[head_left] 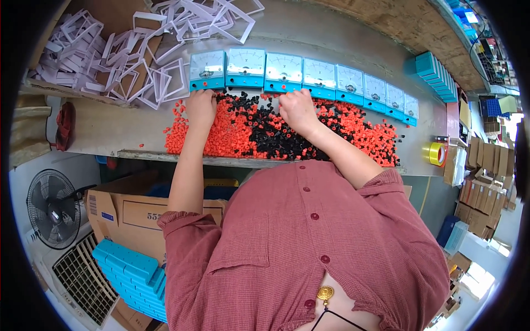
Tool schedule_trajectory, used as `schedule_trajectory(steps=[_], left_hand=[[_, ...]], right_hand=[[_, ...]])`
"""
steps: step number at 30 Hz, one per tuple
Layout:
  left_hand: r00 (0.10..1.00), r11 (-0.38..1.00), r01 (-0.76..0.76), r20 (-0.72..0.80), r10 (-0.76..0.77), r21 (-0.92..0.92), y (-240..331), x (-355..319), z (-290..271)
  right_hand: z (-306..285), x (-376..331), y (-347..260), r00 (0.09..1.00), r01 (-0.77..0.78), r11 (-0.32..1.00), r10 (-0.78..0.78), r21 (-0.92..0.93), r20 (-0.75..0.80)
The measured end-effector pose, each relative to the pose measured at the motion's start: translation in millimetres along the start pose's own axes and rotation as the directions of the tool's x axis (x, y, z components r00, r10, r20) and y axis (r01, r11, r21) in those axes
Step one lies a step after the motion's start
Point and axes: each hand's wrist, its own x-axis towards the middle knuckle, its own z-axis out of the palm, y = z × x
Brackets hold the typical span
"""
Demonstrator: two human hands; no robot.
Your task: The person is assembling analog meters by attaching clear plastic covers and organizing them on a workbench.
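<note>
A row of teal-based panel meters (284, 71) with clear dial windows stands on the workbench. My left hand (201, 108) is at the front edge of the leftmost meter (207, 69), its fingers curled down; whatever they hold is hidden. Below the third and fourth meters is my right hand (298, 113), fingers pinched together, with an orange-red bit showing at the fingertips like one of the small red caps. Under and between both hands spreads a heap of red caps (229, 132) and black caps (276, 138). Some meters have a red piece on the front ledge.
White plastic frames (165, 83) spill from a cardboard box (113, 16) at the left. More teal units (436, 74) stand stacked at the back right, near a yellow tape roll (437, 154). The bench's front edge (143, 154) runs close to my body. Teal bases (127, 270) and a fan (54, 209) are lower left.
</note>
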Motion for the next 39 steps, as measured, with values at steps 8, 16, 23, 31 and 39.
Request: schedule_trajectory(steps=[8, 16, 23, 31, 39], left_hand=[[0.998, 0.999, 0.044, 0.034, -0.044, -0.008, 2, -1, 3], [0.954, 0.914, 0.297, 0.13, -0.27, -0.278, 16, 8, -14], [0.975, 0.998, 0.002, -0.221, -0.014, -0.057, 17, 21, -4], [0.985, 0.996, -0.001, -0.169, 0.015, 0.086, 19, 22, -2], [0.979, 1.0, -0.023, -0.202, 0.024, 0.01, 27, 21, -2]], right_hand=[[-25, -1, 43, 0.966, -0.161, 0.987, 0.155, -0.014, -0.207], [-3, 10, 38, 0.993, -0.069, 0.983, 0.052, -0.172, -0.104], [-14, 16, 33, 0.995, -0.095, 0.964, 0.087, -0.25, -0.042], [-11, 16, 32, 0.998, -0.05, 0.955, 0.038, -0.293, -0.045], [-8, 11, 32, 0.992, -0.005, 0.962, -0.03, -0.272, -0.123]])
